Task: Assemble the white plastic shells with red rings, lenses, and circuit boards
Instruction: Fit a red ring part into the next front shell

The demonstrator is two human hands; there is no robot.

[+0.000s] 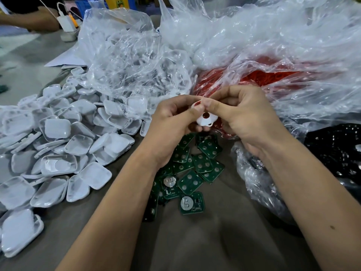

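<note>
Both hands hold one white plastic shell above the table's middle. My left hand grips it from the left, thumb on its upper face. My right hand pinches its top edge, where a bit of red shows; red also fills a round hole in the shell. Under the hands lies a loose heap of green circuit boards. Behind them a clear bag holds red rings. A big pile of white shells covers the left of the table.
Crumpled clear bags rise behind the white pile and across the back right. A bag of small black parts lies at the right edge. Another person's arm and a white container with an orange tool are at the far left.
</note>
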